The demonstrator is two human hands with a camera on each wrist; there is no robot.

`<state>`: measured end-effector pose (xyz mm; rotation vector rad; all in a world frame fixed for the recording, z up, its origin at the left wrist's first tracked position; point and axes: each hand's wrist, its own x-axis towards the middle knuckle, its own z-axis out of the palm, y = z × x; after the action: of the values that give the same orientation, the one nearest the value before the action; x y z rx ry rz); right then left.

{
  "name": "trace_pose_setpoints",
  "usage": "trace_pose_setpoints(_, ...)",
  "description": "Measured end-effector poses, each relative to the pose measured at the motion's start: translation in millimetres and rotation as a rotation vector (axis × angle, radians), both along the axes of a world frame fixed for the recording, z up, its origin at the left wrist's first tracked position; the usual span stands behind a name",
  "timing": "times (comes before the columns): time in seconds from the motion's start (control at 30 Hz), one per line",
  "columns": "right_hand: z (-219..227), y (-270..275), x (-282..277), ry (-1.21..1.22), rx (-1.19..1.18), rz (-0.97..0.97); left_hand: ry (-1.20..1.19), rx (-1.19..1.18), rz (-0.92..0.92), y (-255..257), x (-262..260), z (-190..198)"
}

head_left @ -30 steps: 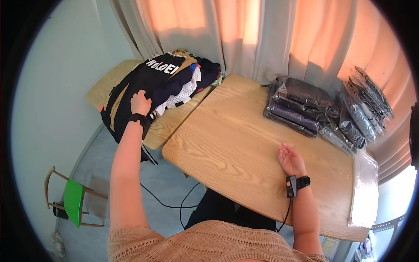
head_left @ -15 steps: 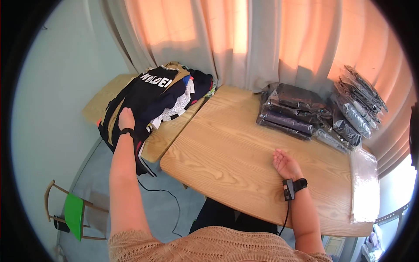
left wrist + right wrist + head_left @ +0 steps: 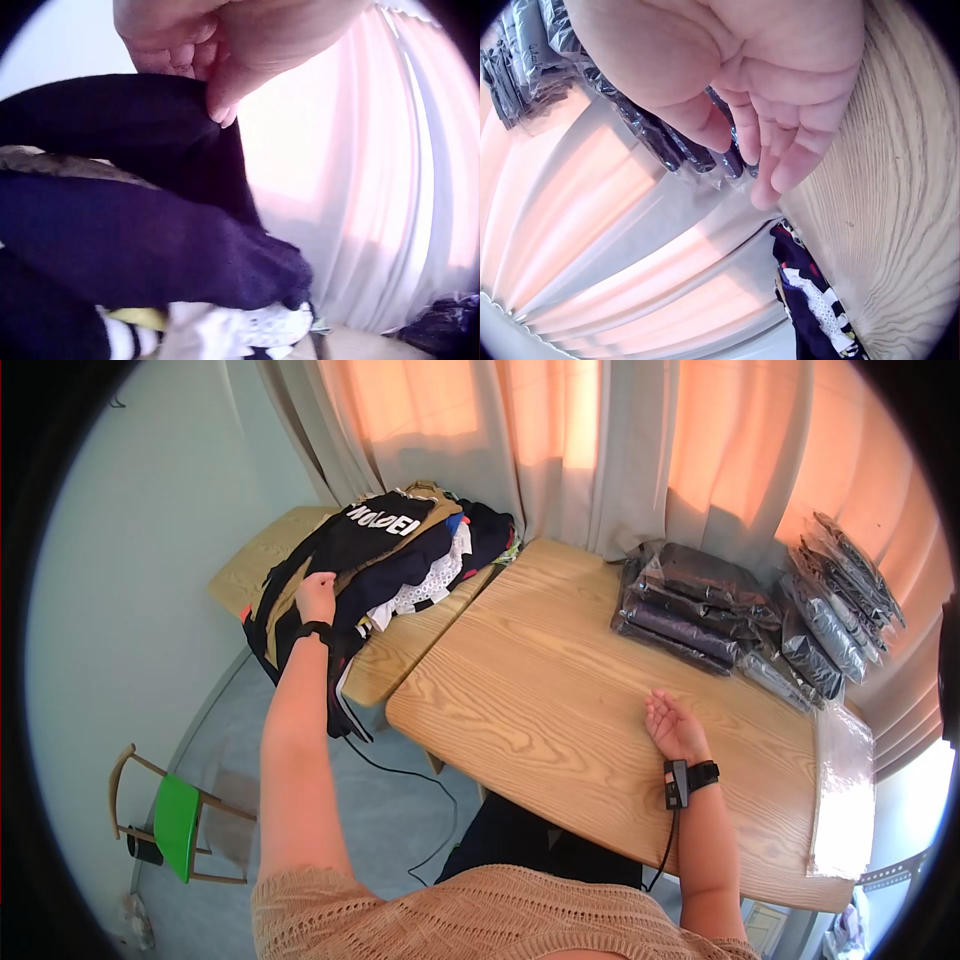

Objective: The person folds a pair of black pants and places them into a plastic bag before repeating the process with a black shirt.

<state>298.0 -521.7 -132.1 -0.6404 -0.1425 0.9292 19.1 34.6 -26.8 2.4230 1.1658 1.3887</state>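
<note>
Snagging is best avoided if the black white-lettered garment (image 3: 364, 540), pinched between thumb and fingers of the left hand (image 3: 317, 600) atop the clothes pile (image 3: 432, 582), is lifted clear of the navy garment (image 3: 142, 240) below, the right hand (image 3: 678, 732) being relaxed and empty over the wooden table (image 3: 520, 685).

The left wrist view's edges crop the left grip (image 3: 240, 37) and black garment (image 3: 150, 112).
</note>
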Motion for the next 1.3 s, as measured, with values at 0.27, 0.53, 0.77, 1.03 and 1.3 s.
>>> trace_pose_setpoints(0.27,-4,2,-5,-0.057,-0.039,0.000,-0.260,-0.197,-0.656,-159,63,69)
trace_pose_setpoints(0.53,24,32,-81,-0.077,-0.091,0.295,0.296,-0.572,-1.475,-323,59,38)
trace_pose_setpoints(0.77,39,31,-94,-0.321,-0.472,0.334,0.414,-0.323,-0.890,-220,48,-10)
trace_pose_setpoints(1.03,28,30,-87,-0.360,-0.399,0.323,0.050,-0.737,-0.417,-117,45,-80)
trace_pose_setpoints(1.3,34,30,-90,-0.393,-0.406,0.338,-0.026,-1.158,-0.615,-148,60,-46)
